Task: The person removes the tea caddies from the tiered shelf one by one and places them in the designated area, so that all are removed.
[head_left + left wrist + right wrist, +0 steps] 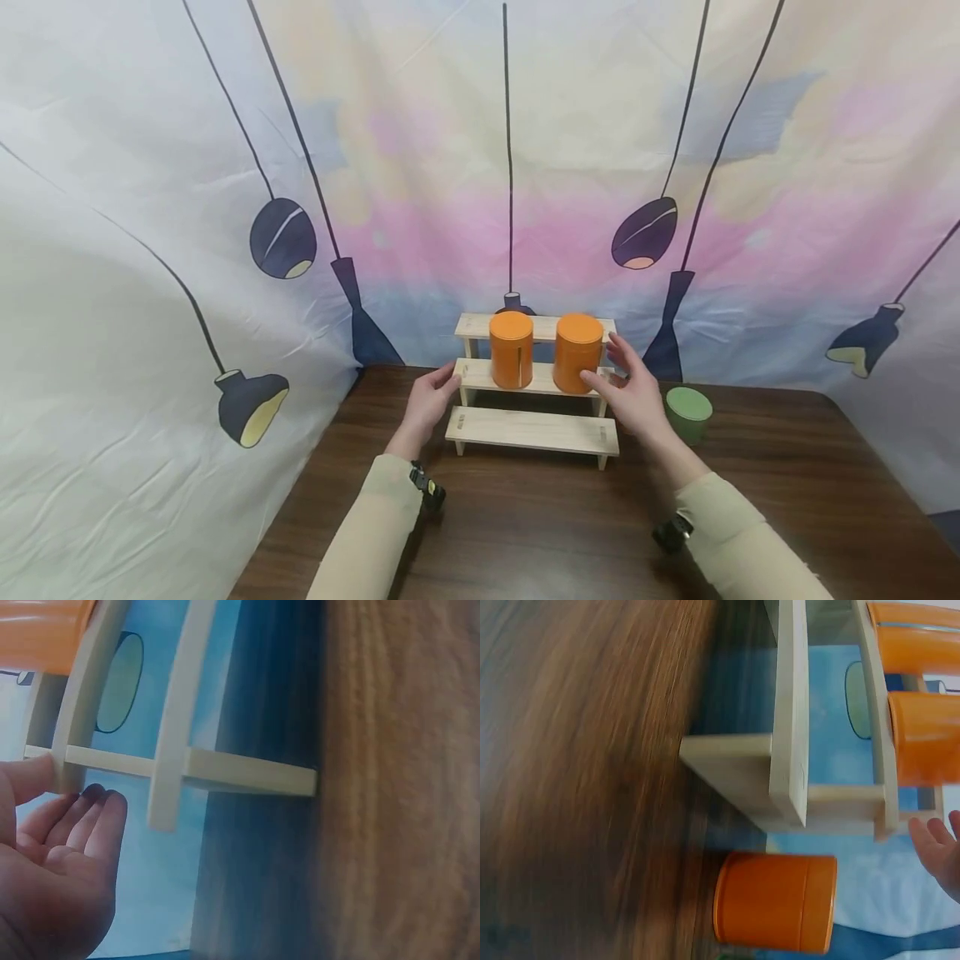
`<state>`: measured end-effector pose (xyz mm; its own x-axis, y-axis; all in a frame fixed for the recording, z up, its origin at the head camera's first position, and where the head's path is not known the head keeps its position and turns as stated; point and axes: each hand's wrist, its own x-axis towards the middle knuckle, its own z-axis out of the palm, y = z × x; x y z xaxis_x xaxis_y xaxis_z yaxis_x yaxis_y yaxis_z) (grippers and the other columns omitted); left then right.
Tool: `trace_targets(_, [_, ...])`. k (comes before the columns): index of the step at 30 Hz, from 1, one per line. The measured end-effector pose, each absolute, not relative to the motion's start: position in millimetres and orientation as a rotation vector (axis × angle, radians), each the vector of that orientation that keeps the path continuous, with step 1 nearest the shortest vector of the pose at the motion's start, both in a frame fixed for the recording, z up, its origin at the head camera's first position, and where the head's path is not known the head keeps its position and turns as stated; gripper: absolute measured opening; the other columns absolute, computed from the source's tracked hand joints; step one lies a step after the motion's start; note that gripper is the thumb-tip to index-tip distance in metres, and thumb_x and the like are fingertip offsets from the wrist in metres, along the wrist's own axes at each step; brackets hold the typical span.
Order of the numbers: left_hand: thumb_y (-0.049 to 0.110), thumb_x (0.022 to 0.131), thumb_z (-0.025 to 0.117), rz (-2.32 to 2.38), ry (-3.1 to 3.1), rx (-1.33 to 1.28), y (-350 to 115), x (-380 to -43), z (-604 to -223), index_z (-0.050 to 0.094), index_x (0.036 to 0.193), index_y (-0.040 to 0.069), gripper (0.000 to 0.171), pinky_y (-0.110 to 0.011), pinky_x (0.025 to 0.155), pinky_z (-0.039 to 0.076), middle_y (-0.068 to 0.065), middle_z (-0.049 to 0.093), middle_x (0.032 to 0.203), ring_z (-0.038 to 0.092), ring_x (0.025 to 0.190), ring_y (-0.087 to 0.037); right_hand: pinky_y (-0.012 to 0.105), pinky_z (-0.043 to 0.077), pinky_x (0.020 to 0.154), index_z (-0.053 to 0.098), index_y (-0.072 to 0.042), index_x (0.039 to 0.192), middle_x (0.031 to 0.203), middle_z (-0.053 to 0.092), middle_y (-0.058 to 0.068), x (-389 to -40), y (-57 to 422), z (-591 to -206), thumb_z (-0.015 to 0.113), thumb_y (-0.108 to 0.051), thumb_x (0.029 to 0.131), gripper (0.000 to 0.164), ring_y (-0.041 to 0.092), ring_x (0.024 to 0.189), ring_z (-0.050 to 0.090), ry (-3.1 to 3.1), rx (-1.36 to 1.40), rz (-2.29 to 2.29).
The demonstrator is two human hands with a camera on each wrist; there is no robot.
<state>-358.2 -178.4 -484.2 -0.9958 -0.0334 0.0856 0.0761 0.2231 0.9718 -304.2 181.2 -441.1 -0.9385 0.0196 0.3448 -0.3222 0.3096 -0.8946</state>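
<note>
A pale three-tier wooden stand (532, 429) holds two orange cans side by side on its middle shelf, a left can (512, 354) and a right can (576, 358). My left hand (427, 406) holds the left end of that middle shelf between thumb and fingers; the shelf end (71, 769) shows there in the left wrist view. Close by the right can is my right hand (637, 398), fingers spread and thumb in front of it. Whether the thumb touches the can cannot be told. The right wrist view shows only some fingertips (934, 844), apart from the can.
A green can (688, 415) stands on the brown table (540, 525), right of the stand. Another orange can (774, 901) stands by the stand's right end, hidden in the head view. Behind the table hangs a cloth (442, 167) printed with lamps.
</note>
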Motion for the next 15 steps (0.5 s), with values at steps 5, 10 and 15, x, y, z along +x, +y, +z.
trace_targets(5, [0.014,0.110,0.063,-1.975,-2.345,-0.038,-176.0,-359.8,-482.3,0.052,0.157,0.002,0.050,-0.052,0.114,0.049,-0.021,0.054,0.157,0.056,0.141,-0.038,0.058,0.040,0.120,0.028,-0.019,0.171,0.166,0.043,0.014,-312.3,168.1,-442.2,0.083,-0.034,0.097,0.094,0.036,0.150,0.044,-2.249,0.281,1.713])
trace_targets(10, [0.011,0.109,0.063,-2.055,-2.292,-0.014,-176.0,-359.5,-481.1,0.052,0.158,0.003,0.050,-0.051,0.116,0.047,-0.021,0.052,0.159,0.054,0.142,-0.038,0.059,0.042,0.119,0.031,-0.020,0.170,0.163,0.047,0.013,-315.2,159.7,-439.3,0.085,-0.038,0.095,0.094,0.035,0.147,0.048,-2.221,0.276,1.685])
trace_targets(15, [0.011,0.110,0.063,-2.080,-2.280,-0.003,-175.3,-361.0,-481.2,0.051,0.158,0.004,0.050,-0.049,0.114,0.048,-0.021,0.050,0.160,0.055,0.142,-0.038,0.058,0.043,0.119,0.032,-0.017,0.169,0.163,0.048,0.015,-316.1,155.8,-443.1,0.086,-0.032,0.095,0.093,0.036,0.147,0.048,-2.204,0.253,1.679])
